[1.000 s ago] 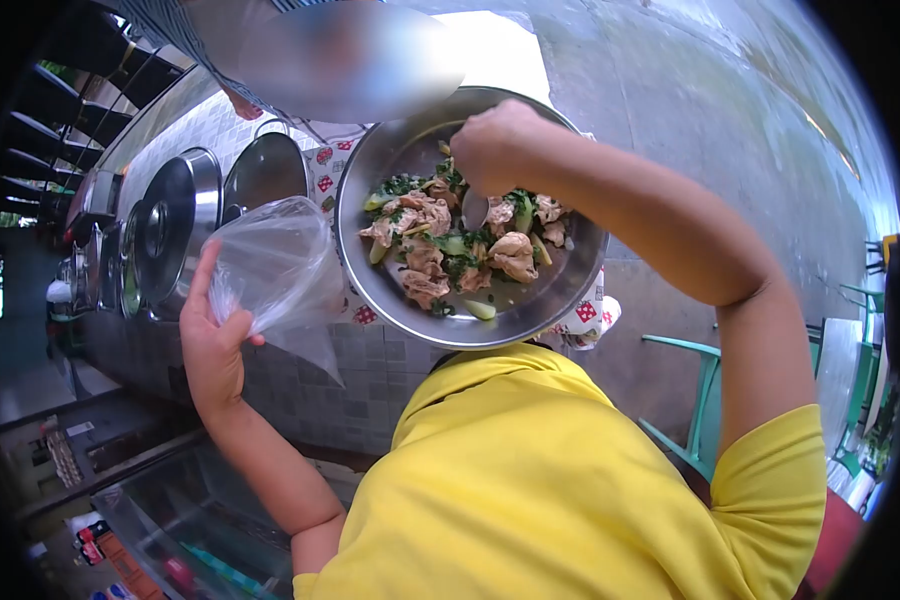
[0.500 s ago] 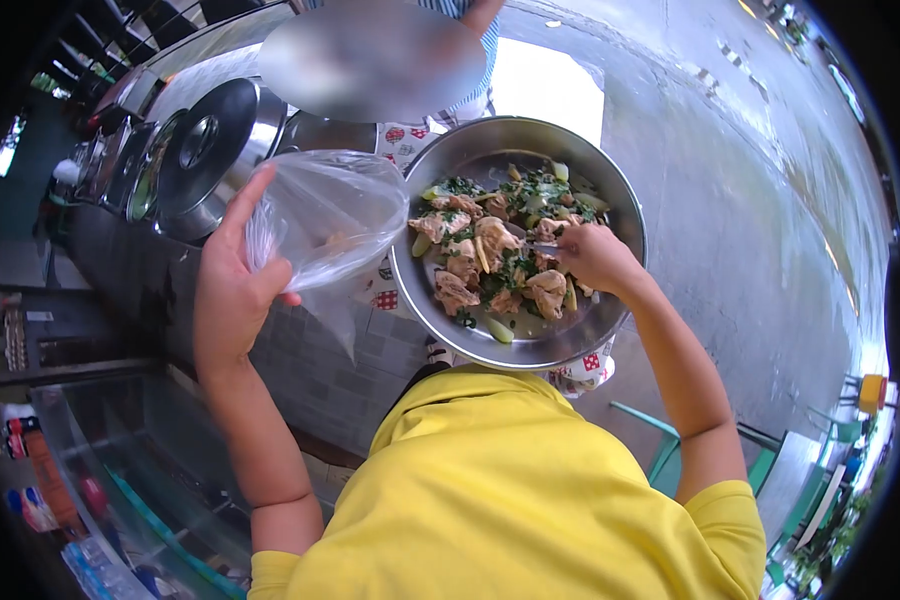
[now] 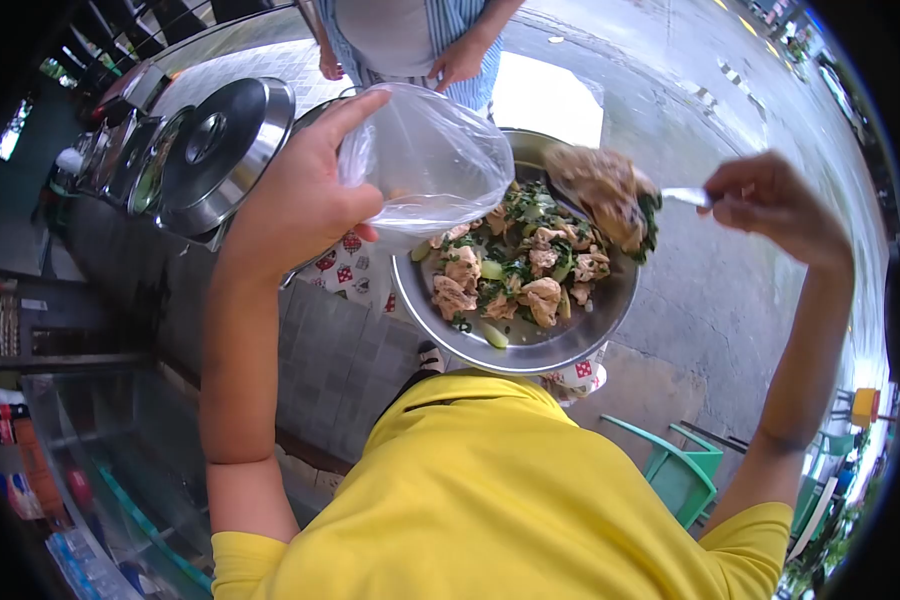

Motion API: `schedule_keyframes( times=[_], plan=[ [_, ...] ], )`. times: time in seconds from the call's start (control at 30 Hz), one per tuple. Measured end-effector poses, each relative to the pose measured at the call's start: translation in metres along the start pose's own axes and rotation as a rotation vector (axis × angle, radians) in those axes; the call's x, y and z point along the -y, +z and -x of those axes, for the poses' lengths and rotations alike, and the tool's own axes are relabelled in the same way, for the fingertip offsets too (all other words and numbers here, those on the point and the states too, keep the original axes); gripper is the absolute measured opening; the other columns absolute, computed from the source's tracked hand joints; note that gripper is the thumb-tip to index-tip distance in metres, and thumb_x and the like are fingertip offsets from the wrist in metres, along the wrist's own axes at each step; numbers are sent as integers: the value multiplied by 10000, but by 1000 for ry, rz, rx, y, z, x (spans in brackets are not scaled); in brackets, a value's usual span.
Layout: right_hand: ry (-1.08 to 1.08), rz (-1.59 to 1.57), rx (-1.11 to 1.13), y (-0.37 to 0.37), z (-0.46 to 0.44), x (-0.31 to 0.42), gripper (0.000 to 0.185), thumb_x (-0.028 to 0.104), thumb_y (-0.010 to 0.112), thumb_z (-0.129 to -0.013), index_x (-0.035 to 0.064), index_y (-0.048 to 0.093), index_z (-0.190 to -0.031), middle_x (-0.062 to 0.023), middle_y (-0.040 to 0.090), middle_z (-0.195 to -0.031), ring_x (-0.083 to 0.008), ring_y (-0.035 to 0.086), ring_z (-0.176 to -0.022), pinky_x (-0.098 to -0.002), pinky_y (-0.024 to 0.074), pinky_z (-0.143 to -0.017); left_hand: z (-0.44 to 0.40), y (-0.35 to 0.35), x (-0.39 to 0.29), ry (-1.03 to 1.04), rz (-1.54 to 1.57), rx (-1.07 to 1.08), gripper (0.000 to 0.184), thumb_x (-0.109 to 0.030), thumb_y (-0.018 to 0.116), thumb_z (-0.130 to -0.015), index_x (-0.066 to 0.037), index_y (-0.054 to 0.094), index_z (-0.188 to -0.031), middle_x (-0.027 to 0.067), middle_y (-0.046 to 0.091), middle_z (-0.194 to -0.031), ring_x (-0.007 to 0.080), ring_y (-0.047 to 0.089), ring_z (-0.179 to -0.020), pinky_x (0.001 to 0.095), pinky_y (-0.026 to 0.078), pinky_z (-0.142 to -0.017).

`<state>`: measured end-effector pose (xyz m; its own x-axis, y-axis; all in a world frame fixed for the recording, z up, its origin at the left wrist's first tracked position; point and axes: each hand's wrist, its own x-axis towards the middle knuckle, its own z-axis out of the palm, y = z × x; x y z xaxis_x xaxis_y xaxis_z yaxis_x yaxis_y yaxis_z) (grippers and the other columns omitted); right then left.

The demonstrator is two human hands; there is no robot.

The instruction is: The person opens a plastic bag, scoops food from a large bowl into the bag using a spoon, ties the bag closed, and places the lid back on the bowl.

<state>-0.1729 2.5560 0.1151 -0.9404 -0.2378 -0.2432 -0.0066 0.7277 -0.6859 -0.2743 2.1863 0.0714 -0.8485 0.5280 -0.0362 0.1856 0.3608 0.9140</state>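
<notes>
Spoon (image 3: 686, 196) and bag (image 3: 430, 165), in hand

Left hand (image 3: 305, 200): forefinger stretched, thumb apart, holding the bag; mouth best kept wide.
Right hand (image 3: 782, 212): fingers pinched on the spoon handle; best kept level, unhurried.
Chicken (image 3: 605, 195): heaped on the spoon, above the far right rim of the pan (image 3: 570, 352).

The right hand (image 3: 770, 205) is up out of the big pan (image 3: 515, 362) now, and its spoon (image 3: 684, 196) lifts a big piece of meat (image 3: 605, 195) with green leaves (image 3: 650, 228). The left hand (image 3: 310, 195) has brought the clear bag (image 3: 440, 155) closer, so it now hides part of the pan's edge.
</notes>
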Motion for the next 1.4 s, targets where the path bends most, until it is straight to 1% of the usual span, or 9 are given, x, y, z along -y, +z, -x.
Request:
schedule_keyframes(
  times=[0.33, 0.37, 0.4, 0.43, 0.7, 0.73, 0.93, 1.07, 1.4],
  plan=[
    [-10, 859, -47, 37, -74, 81, 213, 190, 622, -816, -16, 674, -829, -142, 649, -770, -251, 591, -668, -347, 481, -654, -13, 32, -23, 122, -30, 192, 765, 32, 531, -659, 7, 347, -1401, 112, 568, -1146, 111, 602, -796, 234, 538, -596],
    [-450, 1262, 161, 39, -96, 58, 159, 130, 610, -791, -12, 675, -819, -186, 655, -833, -303, 627, -763, -374, 502, -725, -13, 32, -23, 128, -23, 191, 767, 27, 536, -657, 9, 347, -1401, 112, 568, -1150, 112, 602, -796, 234, 540, -595],
    [-55, 1016, -69, 66, -86, 98, 124, 102, 625, -758, 2, 684, -803, -187, 658, -845, -291, 647, -823, -381, 510, -767, -13, 33, -23, 137, -15, 189, 769, 23, 540, -656, 11, 346, -1400, 112, 568, -1154, 113, 602, -796, 234, 541, -594],
    [-31, 1057, 48, 76, -86, 122, 113, 76, 634, -734, 13, 690, -809, -187, 662, -851, -282, 656, -874, -394, 511, -777, -12, 34, -21, 145, 18, 153, 775, 15, 549, -645, 30, 346, -1393, 140, 585, -1090, 122, 610, -739, 241, 534, -582],
    [-144, 1240, -235, 89, -64, 149, 104, 101, 631, -801, 27, 650, -872, -143, 635, -828, -267, 625, -825, -378, 485, -743, 6, 4, 14, 70, 85, -32, 773, 6, 576, -650, 52, 346, -1387, 162, 618, -947, 100, 572, -576, 236, 496, -533],
    [-169, 1217, -293, 83, -59, 149, 104, 104, 630, -809, 29, 645, -880, -138, 632, -825, -265, 622, -819, -376, 481, -738, 13, 0, 11, -16, 96, -5, 784, 49, 517, -642, 27, 332, -1404, 120, 514, -1271, 82, 576, -829, 195, 492, -544],
    [-372, 847, -562, 52, -32, 81, 92, 99, 627, -845, 41, 627, -917, -113, 608, -793, -257, 601, -782, -374, 463, -709, 50, -26, 22, 3, 107, -189, 733, 52, 515, -670, 24, 365, -1387, 117, 539, -1175, 99, 561, -782, 222, 518, -563],
    [-16, 766, -281, 91, -74, 21, 175, 36, 582, -816, 90, 691, -942, -107, 597, -855, -278, 597, -788, -383, 485, -713, 68, -35, 28, -7, 109, -260, 737, 64, 481, -662, 13, 370, -1389, 116, 550, -1149, 100, 554, -787, 238, 528, -553],
    [79, 843, -150, 105, -109, -61, 249, 38, 571, -716, 147, 714, -888, -86, 575, -903, -261, 563, -950, -366, 455, -845, 89, -33, 48, -148, 164, -320, 773, 51, 456, -626, -15, 386, -1392, 107, 447, -1344, 86, 549, -832, 193, 492, -530]
  ],
)
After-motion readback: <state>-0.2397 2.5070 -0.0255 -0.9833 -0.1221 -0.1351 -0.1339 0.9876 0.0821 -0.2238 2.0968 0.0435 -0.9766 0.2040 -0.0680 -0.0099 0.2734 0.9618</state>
